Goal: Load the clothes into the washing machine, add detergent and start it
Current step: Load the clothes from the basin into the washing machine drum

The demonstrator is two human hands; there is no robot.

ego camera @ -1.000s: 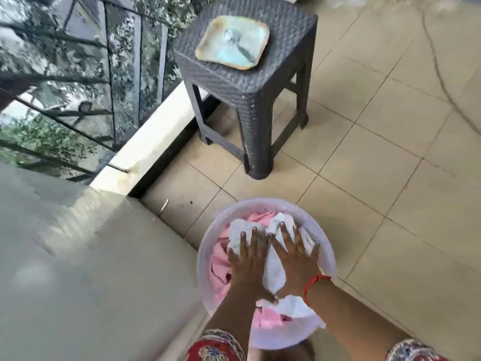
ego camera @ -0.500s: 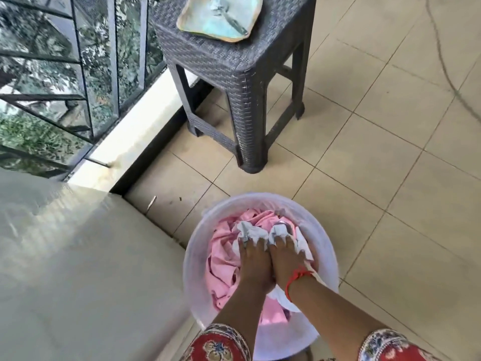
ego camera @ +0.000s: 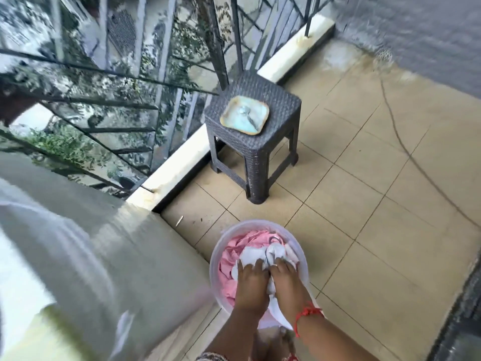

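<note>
While both hands are sunk in the tub (ego camera: 299,259), the step in hand looks like gathering the laundry for the machine. The left hand (ego camera: 252,280) and right hand (ego camera: 286,278) sit side by side, fingers curled down and closed on the white cloth (ego camera: 253,256); the pink clothes (ego camera: 234,252) lie bunched to the left of them and just beyond. Both look soft, crumpled and possibly damp. Next, I judge, comes a firm two-handed lift toward the grey machine top (ego camera: 109,256) at the left.
</note>
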